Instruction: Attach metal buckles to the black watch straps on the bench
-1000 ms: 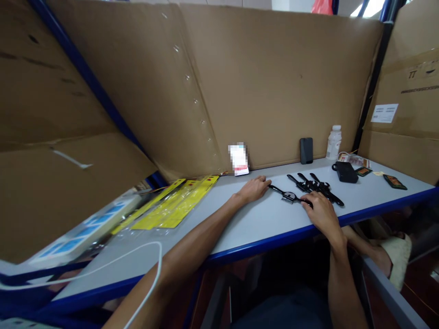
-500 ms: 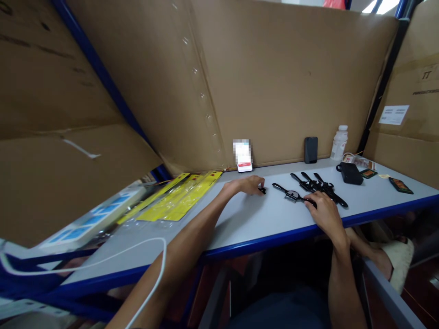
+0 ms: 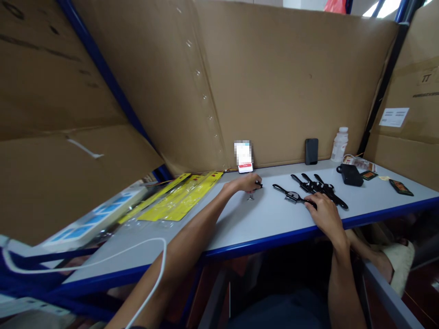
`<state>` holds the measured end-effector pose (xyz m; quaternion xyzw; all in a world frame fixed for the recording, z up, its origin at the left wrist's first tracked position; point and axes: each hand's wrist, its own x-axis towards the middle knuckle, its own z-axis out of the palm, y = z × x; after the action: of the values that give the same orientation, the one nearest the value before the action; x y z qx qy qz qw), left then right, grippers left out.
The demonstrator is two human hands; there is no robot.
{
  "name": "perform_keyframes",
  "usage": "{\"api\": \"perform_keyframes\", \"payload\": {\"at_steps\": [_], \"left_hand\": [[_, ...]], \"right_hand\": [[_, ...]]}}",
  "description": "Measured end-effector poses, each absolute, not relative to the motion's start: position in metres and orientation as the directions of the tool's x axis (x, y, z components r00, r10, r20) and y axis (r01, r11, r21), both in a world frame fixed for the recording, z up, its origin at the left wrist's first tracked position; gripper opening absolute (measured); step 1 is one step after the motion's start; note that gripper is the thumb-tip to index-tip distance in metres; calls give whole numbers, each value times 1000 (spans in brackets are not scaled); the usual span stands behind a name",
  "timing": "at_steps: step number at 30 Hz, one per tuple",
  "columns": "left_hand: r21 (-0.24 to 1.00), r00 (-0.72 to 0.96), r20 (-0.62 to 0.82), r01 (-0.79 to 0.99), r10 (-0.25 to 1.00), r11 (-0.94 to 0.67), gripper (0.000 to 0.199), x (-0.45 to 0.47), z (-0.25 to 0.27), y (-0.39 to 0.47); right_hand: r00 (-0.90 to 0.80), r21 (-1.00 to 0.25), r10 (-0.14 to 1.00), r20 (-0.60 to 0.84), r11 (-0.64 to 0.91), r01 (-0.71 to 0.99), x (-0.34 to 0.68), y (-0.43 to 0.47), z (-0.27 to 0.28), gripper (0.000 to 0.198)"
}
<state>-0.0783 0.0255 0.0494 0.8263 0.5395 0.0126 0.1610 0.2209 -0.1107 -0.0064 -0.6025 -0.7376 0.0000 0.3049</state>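
The black hand tool (image 3: pixel 293 196) lies on the grey table (image 3: pixel 240 228), to the right of the lit phone (image 3: pixel 244 157) and nearer to the person. It is long, with 2 slim handles and a grey round plate in its middle. Farther right from the phone, the right hand (image 3: pixel 324 210) has fingers curled closed on the right handle. In front of the phone, the left hand (image 3: pixel 247 183) pinches a small black piece (image 3: pixel 259 185), mostly hidden. Below it is a silvery piece (image 3: pixel 251 198); its exact shape I cannot tell.
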Motion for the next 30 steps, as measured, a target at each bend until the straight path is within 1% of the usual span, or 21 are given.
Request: {"api": "perform_keyframes", "payload": {"at_steps": [1,3,6,9,11,14,16,17,19,21,23,25,28,30], "left_hand": [[293,400,-114,888,910,-354,14,-79,50,27],[282,379,8,887,925,-366,17,-79,53,28],[258,405,176,860,897,-439,20,-73,57,26],[284,440,265,814,858,-506,21,-62,59,20],[309,430,305,799,850,-516,21,-54,58,16],[355,416,356,768,837,-533,23,-42,57,9],[423,416,376,718,828,-553,29,-35,55,4],[478,417,368,681,831,-554,31,-31,53,1],[623,431,304,585,850,-519,30,-26,47,-3],[765,444,225,471,867,-439,21,-20,40,-5],[851,434,193,372,880,-370,13,-15,34,-6],[879,398,213,320,892,-353,15,-10,29,-5],[843,358,311,324,880,-429,19,-4,24,-2],[819,354,364,320,862,-477,17,1,21,-2]], "right_hand": [[-88,-367,891,445,271,890,221,-111,-6,24],[-88,-364,895,438,266,893,220,-111,-5,25],[-93,-360,894,438,269,893,220,-112,-5,25],[-94,-361,890,446,275,891,220,-112,-5,25],[-91,-360,889,450,273,892,220,-112,-6,25],[-91,-361,888,450,275,891,221,-111,-6,25],[-93,-365,889,448,277,889,221,-111,-6,25],[-92,-367,890,446,275,889,221,-111,-6,25],[-88,-369,892,443,271,889,221,-112,-6,25],[-86,-370,893,442,269,889,221,-112,-5,25],[-86,-371,893,442,270,888,220,-113,-5,25],[-87,-376,892,443,273,886,220,-113,-5,25],[-88,-379,891,445,276,883,220,-112,-6,25],[-88,-376,891,445,275,885,220,-112,-5,25]]}}
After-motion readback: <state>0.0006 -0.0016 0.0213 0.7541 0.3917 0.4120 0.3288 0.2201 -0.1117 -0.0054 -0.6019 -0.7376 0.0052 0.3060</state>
